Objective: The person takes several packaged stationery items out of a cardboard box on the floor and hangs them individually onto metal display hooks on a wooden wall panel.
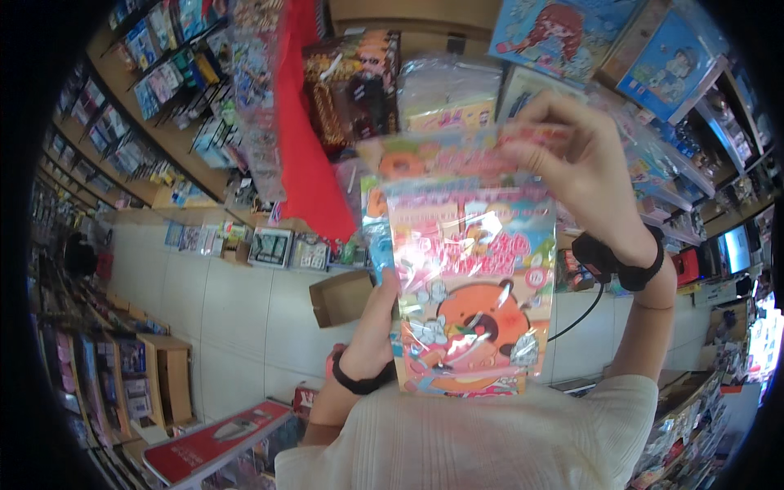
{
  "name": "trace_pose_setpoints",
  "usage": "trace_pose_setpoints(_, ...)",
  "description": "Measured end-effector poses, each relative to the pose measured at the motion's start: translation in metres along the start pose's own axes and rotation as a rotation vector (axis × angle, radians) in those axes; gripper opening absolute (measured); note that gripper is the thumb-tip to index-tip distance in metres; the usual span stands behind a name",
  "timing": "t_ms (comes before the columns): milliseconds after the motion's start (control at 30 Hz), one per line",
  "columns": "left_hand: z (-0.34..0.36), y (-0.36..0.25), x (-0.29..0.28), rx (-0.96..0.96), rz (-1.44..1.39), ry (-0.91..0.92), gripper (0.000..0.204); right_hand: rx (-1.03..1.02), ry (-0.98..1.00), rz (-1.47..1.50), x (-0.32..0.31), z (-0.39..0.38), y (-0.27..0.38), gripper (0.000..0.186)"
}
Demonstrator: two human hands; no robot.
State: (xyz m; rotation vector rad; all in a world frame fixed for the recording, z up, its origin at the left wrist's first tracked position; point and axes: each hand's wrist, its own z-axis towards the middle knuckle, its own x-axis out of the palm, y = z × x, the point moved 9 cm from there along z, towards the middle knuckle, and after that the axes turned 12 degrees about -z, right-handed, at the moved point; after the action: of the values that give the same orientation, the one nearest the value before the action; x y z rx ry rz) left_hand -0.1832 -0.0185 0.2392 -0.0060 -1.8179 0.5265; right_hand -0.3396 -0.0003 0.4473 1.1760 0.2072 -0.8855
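My left hand (pixel 373 331) grips the left edge of a small stack of flat, glossy clear-plastic packets. The front packet (pixel 474 310) is pink and cream, with an orange cartoon bear printed on it. A blue-edged packet (pixel 376 233) shows from behind it at the left. Above the stack, my right hand (pixel 572 151) pinches the upper right part of another printed packet (pixel 437 157), which is tilted, slightly blurred and partly overlapped by the front one. My left fingers are mostly hidden behind the stack.
Beyond my hands hang a brown patterned bag (pixel 351 90) and a red cloth (pixel 314 163). Blue illustrated packages (pixel 563 37) lie at the upper right. An open cardboard box (pixel 343 300) sits below on the tiled floor (pixel 233 318). Stocked shelves (pixel 122 90) line the left.
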Motion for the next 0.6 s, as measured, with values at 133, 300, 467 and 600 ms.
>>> trace_pose_setpoints(133, 0.002, -0.003, 0.008, 0.069, 0.303, 0.045, 0.037, 0.034, -0.152, 0.100, -0.058, 0.018, -0.022, 0.016)
trace_pose_setpoints(300, 0.018, -0.004, 0.001, 0.041, -0.047, -0.147, 0.032, -0.227, -0.541, 0.163, -0.146, 0.034, 0.009, 0.017)
trace_pose_setpoints(467, 0.015, 0.002, -0.010, 0.010, -0.045, -0.133, 0.036, -0.301, -0.845, -0.026, -0.189, 0.023, 0.062, 0.007)
trace_pose_setpoints(600, 0.011, 0.005, -0.014, 0.037, -0.024, -0.112, 0.035, -0.468, -0.915, -0.110, -0.206, 0.035, 0.075, 0.014)
